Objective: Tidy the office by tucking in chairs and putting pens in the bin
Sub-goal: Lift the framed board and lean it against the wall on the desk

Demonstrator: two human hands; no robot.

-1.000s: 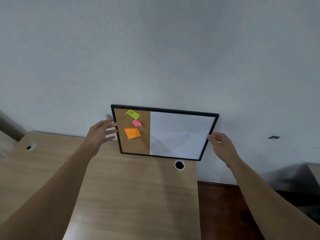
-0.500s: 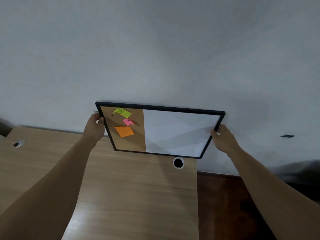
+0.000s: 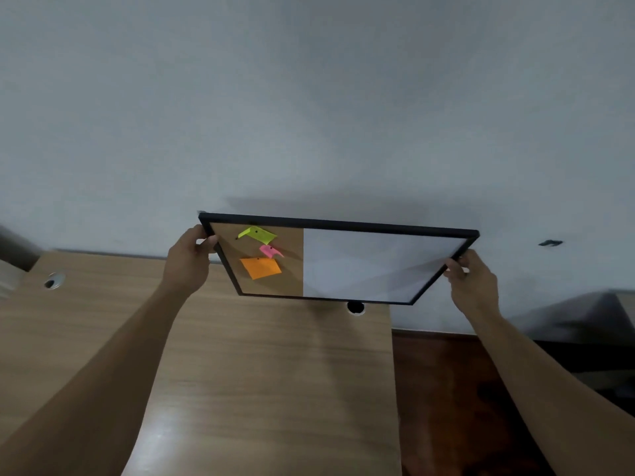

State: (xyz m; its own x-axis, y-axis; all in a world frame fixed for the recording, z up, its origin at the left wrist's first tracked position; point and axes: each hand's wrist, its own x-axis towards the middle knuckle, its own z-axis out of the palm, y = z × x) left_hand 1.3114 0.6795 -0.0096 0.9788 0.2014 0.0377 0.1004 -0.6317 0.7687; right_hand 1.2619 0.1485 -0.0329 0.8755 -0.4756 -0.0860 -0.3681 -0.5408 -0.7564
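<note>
Head view: left hand (image 3: 187,261) and right hand (image 3: 472,283) each clamped on notice board (image 3: 360,266) edges, above far tabletop (image 3: 261,372). Keep board level, grips even. Pens, chairs, bin unseen.

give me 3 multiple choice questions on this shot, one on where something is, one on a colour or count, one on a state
1. On which part of the board are the sticky notes pinned?
A. the white right part
B. the cork left part
C. the black frame

2. How many sticky notes are on it?
A. one
B. five
C. three

3. How is the board held?
A. by both hands at its side edges
B. by one hand only
C. flat on the desk, untouched

Answers:
1 B: all the notes sit on the brown cork section.
2 C: a yellow-green note, a pink note and an orange note.
3 A: the left hand and right hand each grip one side.
</note>
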